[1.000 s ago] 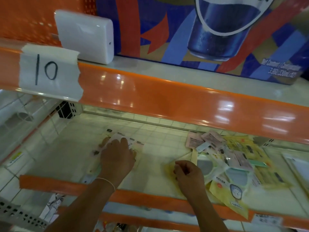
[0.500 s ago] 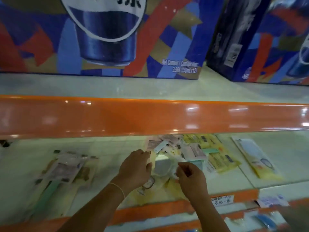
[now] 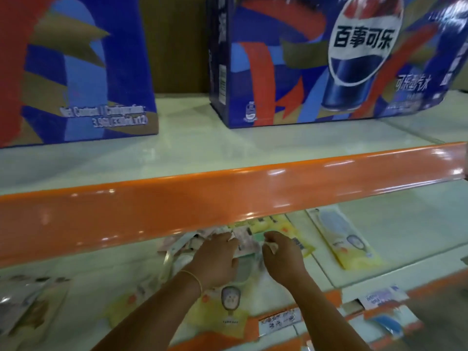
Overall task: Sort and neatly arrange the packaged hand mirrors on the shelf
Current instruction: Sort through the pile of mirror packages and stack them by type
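head view: the fingers (image 3: 229, 238) of the left hand (image 3: 217, 259) are curled round the top edge of a pink-backed mirror pack (image 3: 247, 240), and the right hand (image 3: 282, 259) pinches the same pack's other corner, both clamped on it over the jumbled heap (image 3: 182, 247). a second ago the left hand lay flat on the sorted pile (image 3: 27, 300) at the far left; half a second ago it had crossed to the heap beside the right hand, and now both have reached deeper under the orange shelf lip (image 3: 228, 198). i judge one pack was just laid down and the next is being lifted out, so sorting is under way with much of the heap left.

around the hands, a yellow pack with a cartoon face (image 3: 229, 300) lies under the wrists, and another yellow pack (image 3: 347, 241) lies apart to the right on the lower shelf (image 3: 417, 224). no bin or tray shows; the shelf itself holds them. the upper shelf (image 3: 202, 143) carries two cola cartons (image 3: 342, 59), closed, contents unseen.
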The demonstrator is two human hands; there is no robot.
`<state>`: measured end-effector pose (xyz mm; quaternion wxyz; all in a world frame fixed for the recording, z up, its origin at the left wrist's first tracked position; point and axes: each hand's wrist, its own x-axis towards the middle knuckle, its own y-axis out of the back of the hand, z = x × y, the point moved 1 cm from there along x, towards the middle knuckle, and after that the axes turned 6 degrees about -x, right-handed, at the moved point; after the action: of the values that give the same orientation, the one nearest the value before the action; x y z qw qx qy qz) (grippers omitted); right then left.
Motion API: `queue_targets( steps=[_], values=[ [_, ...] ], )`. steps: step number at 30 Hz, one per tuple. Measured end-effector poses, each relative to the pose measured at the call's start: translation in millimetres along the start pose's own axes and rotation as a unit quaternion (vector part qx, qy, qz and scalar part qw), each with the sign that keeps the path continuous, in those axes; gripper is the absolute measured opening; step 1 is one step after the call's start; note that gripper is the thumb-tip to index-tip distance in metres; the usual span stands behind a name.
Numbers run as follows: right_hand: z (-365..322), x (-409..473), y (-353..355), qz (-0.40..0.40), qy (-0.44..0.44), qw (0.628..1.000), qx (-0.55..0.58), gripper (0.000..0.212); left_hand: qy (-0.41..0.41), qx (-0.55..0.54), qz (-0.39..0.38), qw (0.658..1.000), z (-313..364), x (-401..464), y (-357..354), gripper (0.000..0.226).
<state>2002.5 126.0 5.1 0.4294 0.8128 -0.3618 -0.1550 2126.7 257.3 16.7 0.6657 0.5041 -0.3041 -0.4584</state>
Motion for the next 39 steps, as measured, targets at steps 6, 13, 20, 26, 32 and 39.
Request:
queue_targets(
  steps=[6, 13, 20, 26, 32, 39],
  values=[
    [15, 39, -7, -0.107, 0.05, 0.984, -0.135, 0.05, 0.019, 0.0, -0.021, 1.0, 13, 10, -4, 0.024],
    [28, 45, -5, -0.091, 0.066, 0.959, -0.261, 0.024, 0.058, -0.109, -0.019, 0.992, 13, 6, -11, 0.038],
    [50, 40, 5, -0.054, 0.047, 0.993, -0.09, 0.009, 0.087, -0.186, 0.068, 0.976, 16, 6, -12, 0.038],
    [49, 15, 7, -0.028, 0.045, 0.997, 0.052, 0.033, 0.166, -0.316, 0.14, 0.924, 26, 11, -16, 0.041],
    [7, -18, -9, -0.033, 0.073, 0.993, 0.082, 0.035, 0.284, -0.605, 0.111, 0.736, 21, -1, -11, 0.04],
    [-63, -45, -42, -0.106, 0.095, 0.986, 0.092, 0.032, 0.308, -0.644, 0.174, 0.678, -37, -50, -3, 0.026]
  ],
)
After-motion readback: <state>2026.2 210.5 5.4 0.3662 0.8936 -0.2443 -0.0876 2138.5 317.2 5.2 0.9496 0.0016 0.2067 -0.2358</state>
